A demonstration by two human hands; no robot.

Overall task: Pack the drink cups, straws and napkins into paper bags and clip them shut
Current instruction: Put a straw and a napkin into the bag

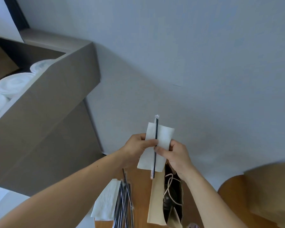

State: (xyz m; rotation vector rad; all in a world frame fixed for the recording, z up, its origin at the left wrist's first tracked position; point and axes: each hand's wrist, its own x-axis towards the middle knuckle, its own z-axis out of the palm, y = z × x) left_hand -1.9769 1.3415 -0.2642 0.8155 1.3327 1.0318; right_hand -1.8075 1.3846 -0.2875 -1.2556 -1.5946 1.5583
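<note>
Head view: an open brown paper bag (156, 203) stands on the wooden counter (138, 180) just below the hands, its cord handle (169, 186) hanging into the mouth. Something dark sits inside, but I cannot make out what. At far left, a large cardboard box (48, 99) holds white-lidded drink cups (13, 84) in a row.

Above the bag's mouth, the left hand (138, 145) pinches the left edge of a white napkin (163, 137), thumb on top. The right hand (176, 155) grips the right edge, its thumb pressing a wrapped black straw (156, 129) lengthwise against the napkin. The straw sticks out beyond the napkin at both ends.

Left of the bag lie a bundle of wrapped straws (123, 203) and a stack of napkins (105, 199), both cut off by the bottom edge. A second brown bag (270, 186) at right is blurred and runs out of view. The box wall hides the cups' bodies.

Behind the hands rises a plain pale wall (187, 55), with open space between the box and the blurred bag.
</note>
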